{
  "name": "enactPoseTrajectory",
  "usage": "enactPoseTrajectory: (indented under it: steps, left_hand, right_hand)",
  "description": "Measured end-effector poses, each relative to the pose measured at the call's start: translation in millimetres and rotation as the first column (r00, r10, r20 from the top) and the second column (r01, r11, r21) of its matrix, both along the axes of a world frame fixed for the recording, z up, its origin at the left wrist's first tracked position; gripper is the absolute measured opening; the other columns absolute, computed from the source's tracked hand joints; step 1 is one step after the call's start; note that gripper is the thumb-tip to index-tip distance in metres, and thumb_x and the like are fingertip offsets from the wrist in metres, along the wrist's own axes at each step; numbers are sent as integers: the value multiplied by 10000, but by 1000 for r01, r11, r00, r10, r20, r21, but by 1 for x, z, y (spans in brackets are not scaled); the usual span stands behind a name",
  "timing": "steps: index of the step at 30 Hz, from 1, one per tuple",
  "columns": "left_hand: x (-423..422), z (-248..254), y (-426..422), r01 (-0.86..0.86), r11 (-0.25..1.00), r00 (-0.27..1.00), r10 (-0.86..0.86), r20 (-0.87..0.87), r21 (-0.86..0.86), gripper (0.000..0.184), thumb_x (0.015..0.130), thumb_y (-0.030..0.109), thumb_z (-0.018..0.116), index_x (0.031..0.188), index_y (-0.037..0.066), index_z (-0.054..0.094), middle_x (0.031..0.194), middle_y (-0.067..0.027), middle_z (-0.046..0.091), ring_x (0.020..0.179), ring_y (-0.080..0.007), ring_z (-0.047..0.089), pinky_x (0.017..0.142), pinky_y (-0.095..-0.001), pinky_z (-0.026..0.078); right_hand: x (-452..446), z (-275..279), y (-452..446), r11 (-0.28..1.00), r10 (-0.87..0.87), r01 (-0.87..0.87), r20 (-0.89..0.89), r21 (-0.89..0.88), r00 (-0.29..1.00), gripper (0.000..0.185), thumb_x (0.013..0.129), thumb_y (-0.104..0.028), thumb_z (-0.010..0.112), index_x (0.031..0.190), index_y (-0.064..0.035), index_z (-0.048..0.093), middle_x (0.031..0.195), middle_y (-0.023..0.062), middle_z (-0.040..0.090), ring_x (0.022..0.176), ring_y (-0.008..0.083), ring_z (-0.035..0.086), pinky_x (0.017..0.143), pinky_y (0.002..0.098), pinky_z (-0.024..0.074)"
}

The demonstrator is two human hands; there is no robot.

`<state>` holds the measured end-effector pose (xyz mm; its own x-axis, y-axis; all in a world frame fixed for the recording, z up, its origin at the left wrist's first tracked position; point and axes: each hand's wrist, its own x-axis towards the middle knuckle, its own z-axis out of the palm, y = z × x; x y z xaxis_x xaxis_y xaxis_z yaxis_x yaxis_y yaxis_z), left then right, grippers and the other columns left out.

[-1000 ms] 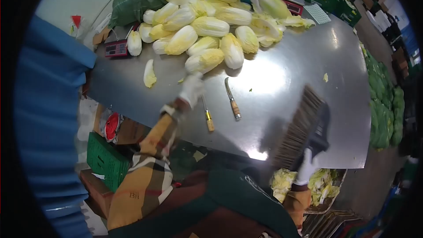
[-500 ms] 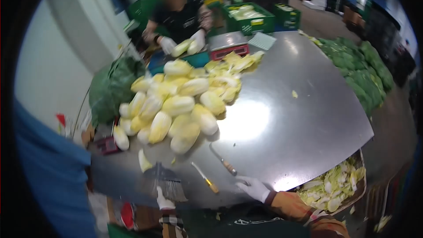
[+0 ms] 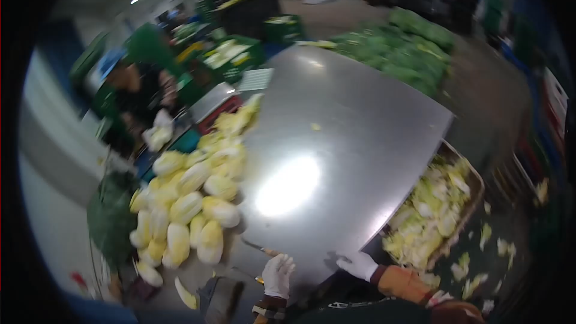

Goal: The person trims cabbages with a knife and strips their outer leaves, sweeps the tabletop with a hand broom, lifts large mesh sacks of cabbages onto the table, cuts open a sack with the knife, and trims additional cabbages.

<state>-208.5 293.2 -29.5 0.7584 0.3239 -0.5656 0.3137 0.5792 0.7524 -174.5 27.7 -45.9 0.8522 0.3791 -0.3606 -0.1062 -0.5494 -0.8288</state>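
Observation:
My left hand (image 3: pixel 278 276), in a white glove, is at the front of the metal table, fingers raised and apart. A hooked knife (image 3: pixel 253 245) with a wooden handle lies just beyond it, partly covered by the fingers. Beside the wrist, a second knife with a yellow handle (image 3: pixel 258 279) is mostly hidden. My right hand (image 3: pixel 358 265), also gloved, hovers or rests by the table's near edge with fingers spread and nothing in them. A dark brush (image 3: pixel 208 293) lies left of my left hand, near a loose pale leaf (image 3: pixel 186 294).
Napa cabbages (image 3: pixel 186 207) are heaped on the table's left, with loose leaves behind. A co-worker (image 3: pixel 141 87) stands beyond, handling a cabbage by a scale (image 3: pixel 219 111). A bin (image 3: pixel 477 189) of trimmings sits at right; leaves litter the floor. Green sacks (image 3: pixel 390 54) are piled beyond.
The view has swung right. My left hand has come away from the brush and moved right, beside the knives. My right hand stays near the table edge.

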Motion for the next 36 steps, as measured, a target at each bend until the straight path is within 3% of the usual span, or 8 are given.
enactPoseTrajectory:
  steps: [5, 14, 18, 19, 24, 29, 32, 36]
  left_hand:
    - [35, -48, -43, 66, 989, 997, -72, -38, -132, 293, 955, 354, 551, 840, 84, 544, 937, -51, 602, 859, -232, 575, 855, -398, 473]
    - [45, -37, -282, 401, 899, 907, -417, 63, 176, 297, 979, 341, 471, 1052, 55, 508, 1047, -115, 566, 983, -280, 570, 900, -437, 473]
    - [-19, -44, -418, 595, 792, 793, -606, 62, 133, 151, 935, 171, 556, 1034, 58, 534, 864, -46, 567, 738, -195, 611, 648, -293, 521]
    - [-38, -49, -452, 655, 748, 752, -659, 3, 112, 136, 940, 157, 567, 1031, 63, 531, 837, -42, 559, 710, -189, 612, 611, -276, 521]
    - [-96, -46, -597, 934, 331, 342, -937, -69, 134, 286, 953, 162, 590, 1198, 49, 496, 946, -59, 595, 783, -168, 637, 660, -280, 543]
    - [-81, -63, -665, 957, 216, 239, -965, -108, 194, 411, 925, 142, 631, 1277, 23, 455, 964, -65, 607, 801, -132, 629, 670, -266, 538]
    - [-47, -100, -674, 901, 165, 254, -951, -179, 401, 506, 901, 189, 669, 1301, -11, 432, 1015, -95, 608, 868, -173, 632, 731, -285, 533]
    - [63, -139, -648, 477, 196, 545, -831, -113, 857, 715, 817, 227, 726, 1368, -72, 381, 1399, -251, 438, 1306, -318, 415, 1102, -395, 309]
  right_hand:
    - [-20, -10, -88, 980, -191, 193, 49, -53, 980, 452, 904, -339, 553, 1280, -88, 563, 978, 95, 702, 915, 297, 657, 815, 395, 507]
    - [-185, -29, -316, 697, -691, 676, 26, -240, 722, 480, 888, -405, 582, 1262, -105, 588, 1035, 146, 692, 929, 320, 658, 820, 398, 506]
    - [-291, -67, -422, 616, -760, 764, 108, -192, 641, 485, 874, -435, 580, 1233, -109, 607, 1024, 163, 687, 928, 319, 660, 823, 399, 509]
    - [-315, -52, -450, 574, -814, 787, -51, -224, 579, 486, 867, -436, 577, 1223, -108, 613, 1024, 167, 686, 934, 320, 661, 828, 401, 509]
    - [-454, -64, -565, 130, -987, 990, 90, -50, 134, 394, 860, -131, 633, 1187, 84, 589, 902, 140, 682, 768, 164, 655, 697, 287, 525]
    - [-522, -82, -626, -353, -929, 935, -118, -3, -351, 338, 928, -120, 551, 1240, 11, 561, 912, 95, 675, 667, 126, 612, 567, 261, 495]
    - [-486, -61, -637, -379, -896, 921, -285, 92, -341, 316, 961, -164, 528, 1243, -23, 556, 954, 94, 692, 677, 100, 616, 553, 224, 467]
    - [-395, -50, -660, -43, -973, 991, -231, 128, -12, 310, 950, -145, 544, 1222, -1, 576, 991, 103, 696, 733, 127, 645, 598, 221, 469]
